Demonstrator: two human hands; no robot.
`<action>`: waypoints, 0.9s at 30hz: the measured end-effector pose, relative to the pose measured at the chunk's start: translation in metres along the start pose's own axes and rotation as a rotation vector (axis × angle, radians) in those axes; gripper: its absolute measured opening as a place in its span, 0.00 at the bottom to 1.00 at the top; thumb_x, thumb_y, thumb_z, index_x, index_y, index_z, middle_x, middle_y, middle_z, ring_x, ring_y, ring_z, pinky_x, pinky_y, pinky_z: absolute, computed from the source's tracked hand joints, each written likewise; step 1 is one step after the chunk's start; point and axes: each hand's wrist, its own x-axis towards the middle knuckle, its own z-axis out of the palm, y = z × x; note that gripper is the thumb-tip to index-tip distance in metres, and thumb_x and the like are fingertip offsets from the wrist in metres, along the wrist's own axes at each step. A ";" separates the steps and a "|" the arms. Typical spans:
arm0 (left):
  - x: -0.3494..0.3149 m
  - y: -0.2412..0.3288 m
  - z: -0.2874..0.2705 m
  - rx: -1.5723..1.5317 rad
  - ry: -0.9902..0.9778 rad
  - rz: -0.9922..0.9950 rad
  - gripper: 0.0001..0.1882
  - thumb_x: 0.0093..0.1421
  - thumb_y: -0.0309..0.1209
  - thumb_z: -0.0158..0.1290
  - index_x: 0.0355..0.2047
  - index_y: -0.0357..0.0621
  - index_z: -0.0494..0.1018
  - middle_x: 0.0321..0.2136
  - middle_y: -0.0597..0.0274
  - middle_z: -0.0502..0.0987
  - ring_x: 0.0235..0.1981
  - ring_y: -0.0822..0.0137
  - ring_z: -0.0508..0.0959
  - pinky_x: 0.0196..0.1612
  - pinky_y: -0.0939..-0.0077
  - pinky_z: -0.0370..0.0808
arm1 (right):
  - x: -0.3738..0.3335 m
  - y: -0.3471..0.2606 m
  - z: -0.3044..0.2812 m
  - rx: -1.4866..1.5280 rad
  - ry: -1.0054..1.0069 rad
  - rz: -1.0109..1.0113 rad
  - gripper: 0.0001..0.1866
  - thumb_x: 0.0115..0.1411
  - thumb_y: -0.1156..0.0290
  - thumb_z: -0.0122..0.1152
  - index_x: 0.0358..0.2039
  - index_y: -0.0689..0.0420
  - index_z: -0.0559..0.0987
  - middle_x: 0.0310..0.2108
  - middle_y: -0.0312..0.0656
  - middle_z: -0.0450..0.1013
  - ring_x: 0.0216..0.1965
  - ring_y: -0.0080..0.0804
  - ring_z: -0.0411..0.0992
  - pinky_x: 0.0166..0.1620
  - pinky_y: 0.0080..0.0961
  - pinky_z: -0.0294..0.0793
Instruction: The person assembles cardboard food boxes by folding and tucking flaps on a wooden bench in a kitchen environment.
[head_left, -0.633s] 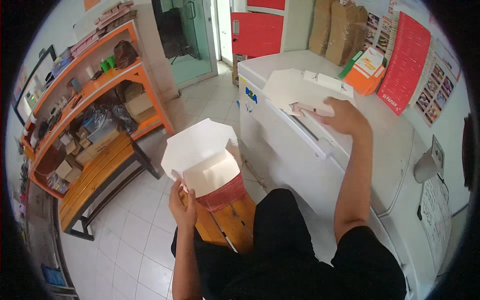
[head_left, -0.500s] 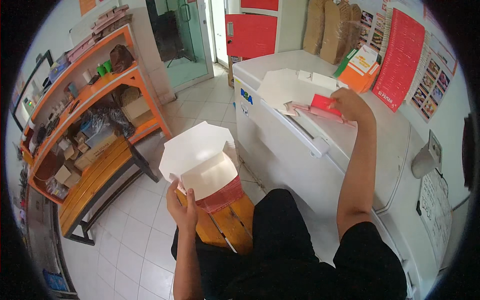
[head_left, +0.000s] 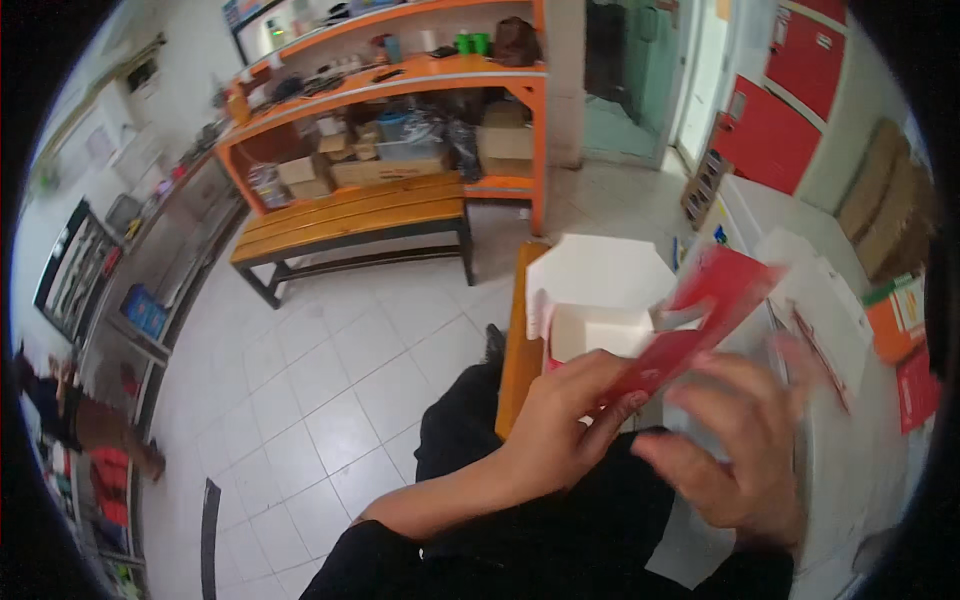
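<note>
My left hand (head_left: 570,415) is closed on the near end of a red paperboard piece (head_left: 685,325). The piece slants up to the right, its far end smeared by motion. Close by on the right, my right hand (head_left: 740,440) is blurred, with thumb and fingers apart and nothing visible between them. Behind the left hand, an open paperboard box (head_left: 600,255), white inside with some red outside, sits on a wooden seat (head_left: 517,370). My left hand and the red piece hide part of this box.
To the right stands a white chest freezer (head_left: 830,480) with white paperboard on its lid and an orange and green packet (head_left: 895,315). Farther off are a slatted bench (head_left: 350,210) and an orange shelf unit (head_left: 400,70) holding cartons. Another person (head_left: 90,410) is at the far left.
The view has swung left. My right hand has come back from the freezer lid toward my left hand. My left hand has left the open box and now grips the red paperboard piece.
</note>
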 end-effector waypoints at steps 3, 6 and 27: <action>-0.013 -0.002 0.010 -0.564 0.234 -0.196 0.16 0.75 0.30 0.52 0.60 0.39 0.71 0.46 0.60 0.81 0.48 0.68 0.82 0.50 0.67 0.81 | -0.015 0.008 0.050 0.302 0.018 -0.114 0.09 0.58 0.66 0.71 0.36 0.49 0.78 0.51 0.40 0.76 0.60 0.47 0.73 0.63 0.65 0.67; -0.019 -0.006 0.006 -1.177 0.472 -0.435 0.20 0.77 0.30 0.46 0.66 0.43 0.62 0.57 0.56 0.76 0.58 0.60 0.78 0.60 0.60 0.79 | -0.033 0.012 0.093 0.447 0.169 -0.143 0.14 0.57 0.64 0.75 0.38 0.51 0.78 0.50 0.42 0.75 0.61 0.51 0.73 0.63 0.60 0.71; -0.055 -0.035 0.003 -0.893 0.311 -0.210 0.13 0.73 0.28 0.55 0.53 0.32 0.75 0.49 0.55 0.81 0.49 0.67 0.81 0.50 0.69 0.83 | -0.020 -0.006 0.095 0.724 0.257 0.152 0.11 0.54 0.70 0.78 0.25 0.56 0.81 0.45 0.42 0.82 0.61 0.58 0.73 0.64 0.56 0.71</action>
